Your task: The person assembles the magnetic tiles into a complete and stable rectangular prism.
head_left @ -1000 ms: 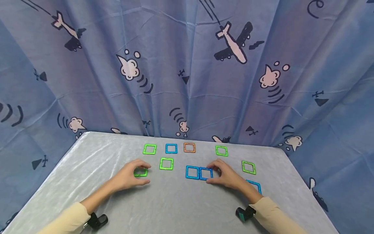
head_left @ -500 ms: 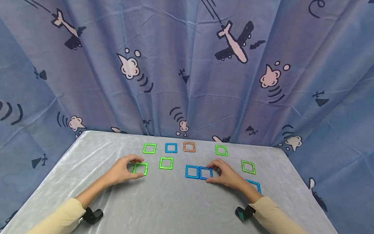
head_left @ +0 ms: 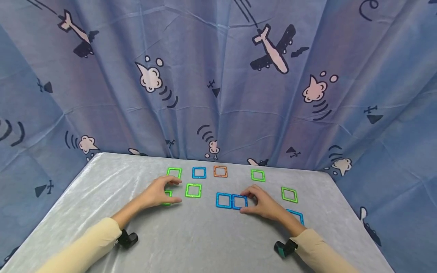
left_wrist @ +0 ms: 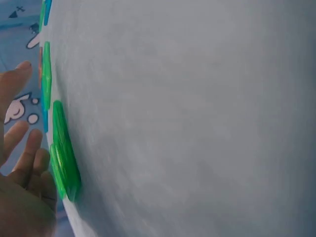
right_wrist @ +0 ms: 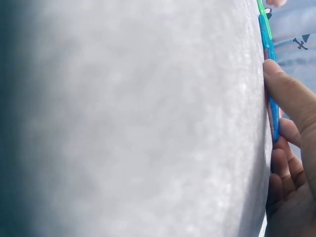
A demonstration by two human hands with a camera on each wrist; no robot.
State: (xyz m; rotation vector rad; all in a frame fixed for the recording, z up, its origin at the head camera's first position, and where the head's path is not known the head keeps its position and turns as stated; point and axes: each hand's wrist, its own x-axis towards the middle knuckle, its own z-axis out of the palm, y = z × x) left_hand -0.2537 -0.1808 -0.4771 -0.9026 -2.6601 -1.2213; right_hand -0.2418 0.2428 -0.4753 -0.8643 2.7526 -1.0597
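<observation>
In the head view, two blue square magnetic tile frames lie edge to edge mid-table. My right hand (head_left: 264, 204) holds the right blue tile (head_left: 239, 195) between thumb and fingers; the left blue tile (head_left: 217, 200) adjoins it. In the right wrist view, the thumb (right_wrist: 279, 76) lies along the blue edge. My left hand (head_left: 157, 195) is over a green square tile (head_left: 171, 194), partly hiding it, with thumb and fingers spread apart and nothing gripped. Its fingertips point toward another green tile (head_left: 193, 196). The left wrist view shows that hand (left_wrist: 24, 192) beside the green tiles.
Along the back of the grey-white cloth-covered table (head_left: 198, 242) lie a green tile (head_left: 175, 168), a blue tile (head_left: 199, 178) and an orange tile (head_left: 220, 176). More green tiles sit farther right. A blue tile (head_left: 296, 212) is partly behind the right forearm. A patterned curtain (head_left: 218, 76) hangs behind.
My left hand drew back left from the green tile, then came forward and right over it. The right hand has kept its hold on the blue tile, and the tiles look unmoved.
</observation>
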